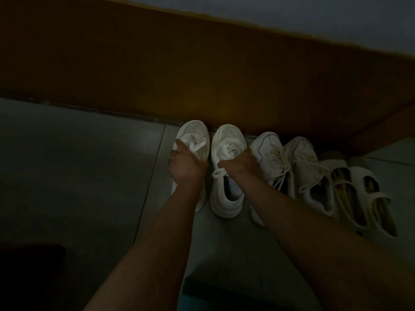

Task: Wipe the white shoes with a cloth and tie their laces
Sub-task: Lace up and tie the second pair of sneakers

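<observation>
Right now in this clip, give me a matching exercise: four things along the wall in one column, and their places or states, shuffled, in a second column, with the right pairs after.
Things:
1. left hand
2. right hand
3. thin-laced white sneakers
4. white slotted sandals

Places or states:
A. far right end of the row
B. on the leftmost white shoe, at its bunched laces
C. laces loose and trailing, no hand on them
D. over the second white shoe, by its wide laces

Pairs: 1-B, 2-D, 3-C, 4-A
</observation>
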{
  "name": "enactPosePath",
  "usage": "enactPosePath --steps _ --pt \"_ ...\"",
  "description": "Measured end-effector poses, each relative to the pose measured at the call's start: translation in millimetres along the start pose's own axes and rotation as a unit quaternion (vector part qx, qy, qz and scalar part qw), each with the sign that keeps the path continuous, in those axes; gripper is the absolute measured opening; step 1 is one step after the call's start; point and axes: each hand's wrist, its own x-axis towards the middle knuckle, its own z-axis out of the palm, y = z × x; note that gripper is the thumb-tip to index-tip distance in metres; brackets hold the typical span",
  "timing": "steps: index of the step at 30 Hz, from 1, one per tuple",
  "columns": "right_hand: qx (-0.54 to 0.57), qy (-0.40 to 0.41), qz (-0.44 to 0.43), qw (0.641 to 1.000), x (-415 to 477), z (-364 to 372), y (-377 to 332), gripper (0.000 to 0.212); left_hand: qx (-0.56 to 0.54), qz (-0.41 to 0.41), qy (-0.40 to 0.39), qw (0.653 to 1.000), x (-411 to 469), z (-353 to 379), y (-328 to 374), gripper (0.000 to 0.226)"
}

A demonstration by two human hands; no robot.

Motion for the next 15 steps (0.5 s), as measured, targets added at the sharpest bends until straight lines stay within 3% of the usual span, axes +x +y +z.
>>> enactPosePath --steps 15 --pt "-0.018 0.028 -0.008 0.999 4.6 1.0 -3.3 0.102 0.028 0.018 0.020 0.999 5.2 7.3 -0.6 0.100"
